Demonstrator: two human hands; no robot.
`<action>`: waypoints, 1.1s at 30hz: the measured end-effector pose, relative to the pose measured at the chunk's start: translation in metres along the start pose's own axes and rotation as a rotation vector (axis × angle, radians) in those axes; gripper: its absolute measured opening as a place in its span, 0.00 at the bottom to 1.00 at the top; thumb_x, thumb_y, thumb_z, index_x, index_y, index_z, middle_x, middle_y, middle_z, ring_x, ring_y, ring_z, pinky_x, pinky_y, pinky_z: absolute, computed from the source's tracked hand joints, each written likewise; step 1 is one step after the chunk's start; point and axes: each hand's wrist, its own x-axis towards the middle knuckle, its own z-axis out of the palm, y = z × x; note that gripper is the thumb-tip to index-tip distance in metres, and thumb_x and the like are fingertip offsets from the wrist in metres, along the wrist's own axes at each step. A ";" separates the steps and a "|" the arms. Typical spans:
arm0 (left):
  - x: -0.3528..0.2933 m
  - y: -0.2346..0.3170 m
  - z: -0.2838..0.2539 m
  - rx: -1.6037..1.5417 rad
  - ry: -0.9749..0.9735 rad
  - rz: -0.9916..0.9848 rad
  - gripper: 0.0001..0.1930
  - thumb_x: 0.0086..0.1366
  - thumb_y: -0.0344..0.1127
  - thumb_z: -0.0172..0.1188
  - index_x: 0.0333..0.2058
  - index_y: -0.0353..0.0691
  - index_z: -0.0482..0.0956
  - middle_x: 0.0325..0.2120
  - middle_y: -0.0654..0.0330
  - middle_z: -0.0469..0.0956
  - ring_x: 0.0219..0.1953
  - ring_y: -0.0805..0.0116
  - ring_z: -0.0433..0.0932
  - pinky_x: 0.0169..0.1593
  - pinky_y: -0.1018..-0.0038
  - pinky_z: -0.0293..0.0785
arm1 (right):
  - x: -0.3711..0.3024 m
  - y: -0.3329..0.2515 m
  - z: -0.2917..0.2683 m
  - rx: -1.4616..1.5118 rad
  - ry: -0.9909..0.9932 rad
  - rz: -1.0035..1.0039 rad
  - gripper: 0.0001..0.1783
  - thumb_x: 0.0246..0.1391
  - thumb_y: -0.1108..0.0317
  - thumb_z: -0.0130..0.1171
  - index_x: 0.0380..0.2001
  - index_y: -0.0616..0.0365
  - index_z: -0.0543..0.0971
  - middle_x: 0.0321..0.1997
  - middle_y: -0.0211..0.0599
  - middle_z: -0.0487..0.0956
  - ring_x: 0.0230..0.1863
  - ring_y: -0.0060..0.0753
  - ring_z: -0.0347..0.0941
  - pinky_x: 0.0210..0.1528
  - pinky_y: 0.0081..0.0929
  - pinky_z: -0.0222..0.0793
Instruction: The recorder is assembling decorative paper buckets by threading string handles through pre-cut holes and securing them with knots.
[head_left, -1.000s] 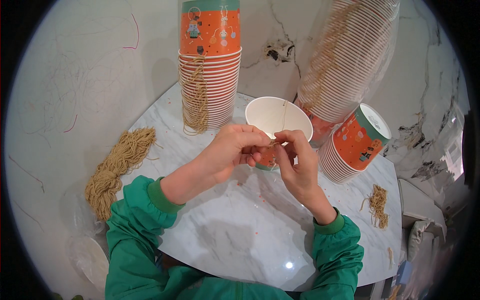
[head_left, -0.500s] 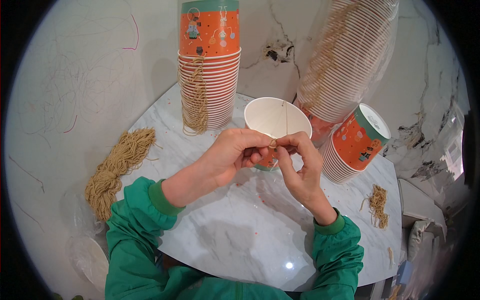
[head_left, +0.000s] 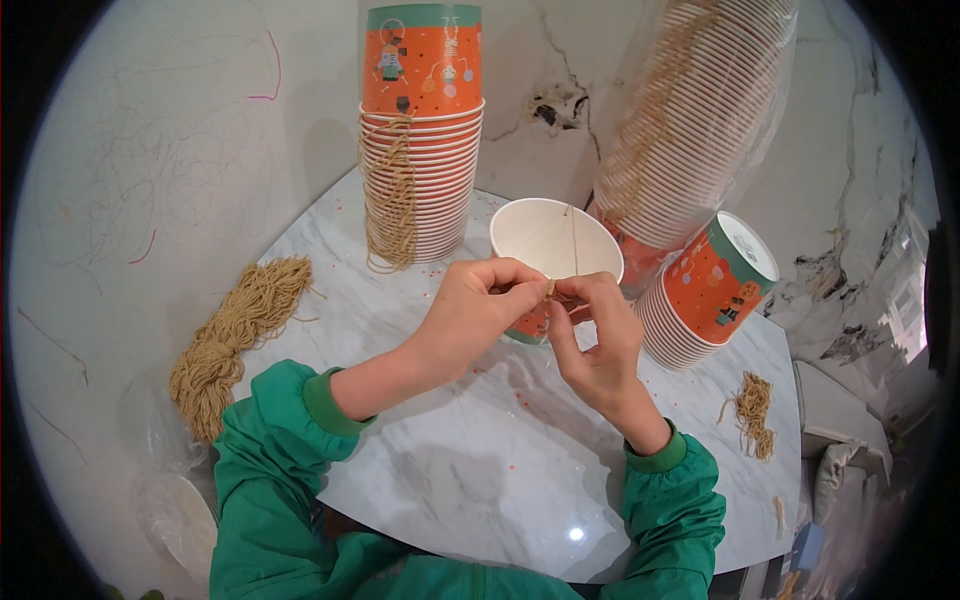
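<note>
An orange and green paper bucket [head_left: 512, 228] with a white inside stands at the middle of the table, tilted toward me. A tan string [head_left: 574, 243] runs across its inside and over the near rim. Both hands meet at that rim. My left hand [head_left: 482, 312] is closed, its thumb and forefinger pinching the string. My right hand [head_left: 602, 345] pinches the string beside it, thumb and forefinger nearly touching the left fingertips. A small knot or loop seems to sit between the fingertips, mostly hidden by them. The bucket's lower front is partly behind my hands.
A tall bucket stack [head_left: 420, 60] with strings hanging down its side stands at back left. Behind right are a bagged stack [head_left: 690, 120] and a shorter stack [head_left: 712, 285]. String bundles lie left [head_left: 240, 330] and right [head_left: 754, 415] on the marble-patterned table [head_left: 440, 480].
My left hand has turned slightly, its fingers curling in and the thumb coming to the string. My right fingers have shifted a little and stay at the rim.
</note>
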 end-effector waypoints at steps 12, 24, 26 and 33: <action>0.003 -0.007 -0.005 0.428 -0.061 0.340 0.07 0.67 0.28 0.58 0.36 0.30 0.81 0.30 0.67 0.78 0.30 0.83 0.74 0.33 0.83 0.70 | -0.004 0.009 -0.001 -0.108 -0.048 -0.045 0.10 0.50 0.79 0.66 0.36 0.62 0.78 0.28 0.37 0.77 0.25 0.32 0.78 0.24 0.25 0.71; 0.001 -0.021 0.003 0.443 -0.100 0.414 0.06 0.66 0.27 0.58 0.37 0.31 0.81 0.30 0.65 0.79 0.28 0.83 0.73 0.30 0.83 0.68 | -0.025 0.014 -0.008 0.149 0.003 0.146 0.07 0.56 0.82 0.60 0.39 0.65 0.78 0.30 0.37 0.80 0.30 0.27 0.82 0.31 0.22 0.77; -0.002 -0.014 0.003 0.450 -0.144 0.379 0.06 0.66 0.26 0.58 0.37 0.32 0.82 0.30 0.64 0.79 0.28 0.83 0.75 0.31 0.82 0.69 | -0.028 0.013 -0.010 0.208 -0.012 0.202 0.07 0.58 0.83 0.59 0.39 0.66 0.78 0.31 0.37 0.80 0.32 0.27 0.82 0.33 0.21 0.78; 0.004 -0.023 -0.001 0.623 -0.135 0.419 0.06 0.63 0.24 0.58 0.38 0.33 0.82 0.28 0.61 0.80 0.30 0.79 0.79 0.29 0.78 0.72 | -0.039 0.024 -0.022 0.249 -0.080 0.205 0.08 0.58 0.84 0.57 0.41 0.67 0.78 0.37 0.40 0.80 0.33 0.27 0.81 0.31 0.19 0.76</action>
